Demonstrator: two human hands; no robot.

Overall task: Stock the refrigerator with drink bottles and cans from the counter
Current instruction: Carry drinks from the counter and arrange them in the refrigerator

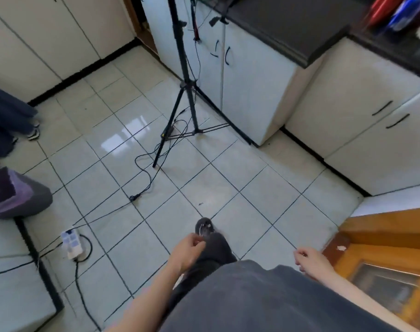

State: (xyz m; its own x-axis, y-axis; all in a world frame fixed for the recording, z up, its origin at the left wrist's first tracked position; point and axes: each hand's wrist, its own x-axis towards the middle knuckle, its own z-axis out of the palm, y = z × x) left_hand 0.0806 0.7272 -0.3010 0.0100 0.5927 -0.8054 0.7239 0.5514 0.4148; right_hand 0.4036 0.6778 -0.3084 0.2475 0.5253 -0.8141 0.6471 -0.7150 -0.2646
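Far left: a second person's legs (7, 113) stand at the edge of the view, with a purple-grey mat (15, 195) nearer you. A white power strip (71, 243) lies on the tiled floor (228, 188). Cables trail across the tiles toward the tripod stand (182, 92), which is set in the middle, close against the white cabinets (252, 92). None of this belongs to the task.

Near centre: your left hand (188, 250) hangs in front of your thigh, fingers loosely curled, holding nothing. One shoe (205, 227) shows just beyond it. Your right hand (310, 258) hangs lower right, relaxed likewise and carrying nothing, just beside a wooden cabinet (383, 236).

Far right: the dark worktop (288, 27) runs along the top of the white cabinets. At its far right end sit a red container (386, 10) and a blue container (407, 17), both blurred. They are probably the drinks, but I cannot tell bottles from cans. They are well apart from both hands.

No refrigerator can be identified with confidence here. Assessment: nothing is in transit, so you are either starting or between loads. At least these two items are left to stock. How many are already inside cannot be judged.
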